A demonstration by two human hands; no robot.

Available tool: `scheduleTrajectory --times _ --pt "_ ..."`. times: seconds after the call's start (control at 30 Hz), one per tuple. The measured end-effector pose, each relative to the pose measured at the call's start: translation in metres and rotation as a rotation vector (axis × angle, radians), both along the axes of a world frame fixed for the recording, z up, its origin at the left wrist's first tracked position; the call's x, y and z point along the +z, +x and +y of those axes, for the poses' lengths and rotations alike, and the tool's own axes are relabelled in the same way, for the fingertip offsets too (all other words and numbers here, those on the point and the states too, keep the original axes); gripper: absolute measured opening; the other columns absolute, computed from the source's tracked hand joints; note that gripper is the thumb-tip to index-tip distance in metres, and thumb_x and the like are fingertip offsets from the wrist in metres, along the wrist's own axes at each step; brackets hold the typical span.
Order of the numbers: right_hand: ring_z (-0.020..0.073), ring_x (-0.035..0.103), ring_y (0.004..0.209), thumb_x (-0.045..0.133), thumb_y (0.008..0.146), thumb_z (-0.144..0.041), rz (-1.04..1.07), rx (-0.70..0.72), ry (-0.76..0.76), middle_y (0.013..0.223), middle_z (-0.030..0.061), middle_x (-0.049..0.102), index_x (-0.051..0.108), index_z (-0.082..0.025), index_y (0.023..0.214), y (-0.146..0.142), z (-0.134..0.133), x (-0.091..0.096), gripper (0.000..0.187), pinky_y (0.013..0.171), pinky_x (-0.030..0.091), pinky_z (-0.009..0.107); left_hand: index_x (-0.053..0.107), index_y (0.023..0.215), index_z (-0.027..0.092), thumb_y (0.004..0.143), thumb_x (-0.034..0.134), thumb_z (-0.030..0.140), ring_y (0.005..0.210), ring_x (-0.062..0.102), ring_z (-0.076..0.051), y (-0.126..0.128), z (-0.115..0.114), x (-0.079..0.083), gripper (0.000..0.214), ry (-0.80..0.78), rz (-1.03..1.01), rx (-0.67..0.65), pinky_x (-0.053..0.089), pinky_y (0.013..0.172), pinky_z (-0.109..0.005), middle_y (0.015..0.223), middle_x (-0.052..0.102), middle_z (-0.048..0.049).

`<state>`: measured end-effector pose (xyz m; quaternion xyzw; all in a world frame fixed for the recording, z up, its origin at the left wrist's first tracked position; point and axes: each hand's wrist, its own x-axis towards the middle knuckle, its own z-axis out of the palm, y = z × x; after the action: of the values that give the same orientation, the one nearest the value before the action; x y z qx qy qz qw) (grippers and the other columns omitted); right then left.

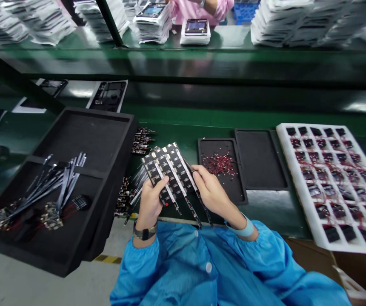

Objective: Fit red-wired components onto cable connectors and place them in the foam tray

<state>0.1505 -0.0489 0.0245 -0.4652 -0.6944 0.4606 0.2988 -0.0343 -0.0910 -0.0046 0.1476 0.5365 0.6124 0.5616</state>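
Observation:
Several black circuit board panels (179, 171) with rows of small parts and whitish strips are fanned out in front of my body. My left hand (152, 197) grips their left side, thumb on top. On the right side, my right hand (211, 189) is closed at the edge of the rightmost panel, its fingertips partly hidden. Narrow dark strips hang from the panels' near edges. To the left of my left hand lie loose flat cables (138, 180) and small boards (123, 197) on the green bench.
A large black tray (84, 127) with cables and small boards stands left. To the right are a black tray (238, 193) of red-wired parts, another black tray (261, 159), and a white foam tray (321, 238) of modules. A person in pink (191, 10) is across the bench.

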Motion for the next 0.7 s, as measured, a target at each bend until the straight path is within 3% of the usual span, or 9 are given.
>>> scheduleTrajectory --times 0.13,0.3,0.5,0.7 --pt "0.0247 0.068 0.097 0.037 0.11 -0.034 -0.009 0.004 0.005 0.1 0.0071 0.072 0.06 -0.022 0.126 0.001 0.001 0.0 0.03 0.088 0.048 0.036 0.076 0.104 0.017 0.07 0.092 0.037 0.097 0.078 -0.026 0.0 0.002 0.001 0.043 -0.034 -0.005 0.033 0.062 0.092 -0.038 0.105 0.081 -0.0077" --pt "0.0242 0.067 0.093 0.037 0.111 -0.034 -0.022 0.013 0.003 0.094 0.0057 0.07 0.06 -0.021 0.127 0.0 -0.001 0.0 0.031 0.089 0.048 0.036 0.076 0.105 0.019 0.079 0.085 0.049 0.1 0.078 -0.026 0.003 0.005 0.003 0.04 -0.075 0.019 0.125 0.062 0.095 -0.038 0.106 0.081 -0.0073" --pt "0.0234 0.066 0.09 0.037 0.11 -0.034 -0.053 0.025 0.015 0.099 0.0065 0.071 0.059 -0.022 0.128 0.001 -0.002 0.001 0.031 0.084 0.047 0.035 0.075 0.11 0.02 0.079 0.086 0.048 0.102 0.077 -0.025 0.004 0.003 -0.001 0.043 -0.079 0.024 0.147 0.06 0.1 -0.039 0.111 0.08 -0.0067" --pt "0.0211 0.063 0.101 0.041 0.11 -0.037 0.222 0.045 -0.084 0.108 0.0061 0.07 0.064 -0.02 0.12 0.002 -0.002 -0.004 0.031 0.092 0.048 0.033 0.073 0.109 0.02 0.079 0.087 0.045 0.103 0.077 -0.024 0.001 0.006 -0.009 0.042 -0.043 -0.052 0.142 0.06 0.099 -0.036 0.113 0.08 -0.0066"
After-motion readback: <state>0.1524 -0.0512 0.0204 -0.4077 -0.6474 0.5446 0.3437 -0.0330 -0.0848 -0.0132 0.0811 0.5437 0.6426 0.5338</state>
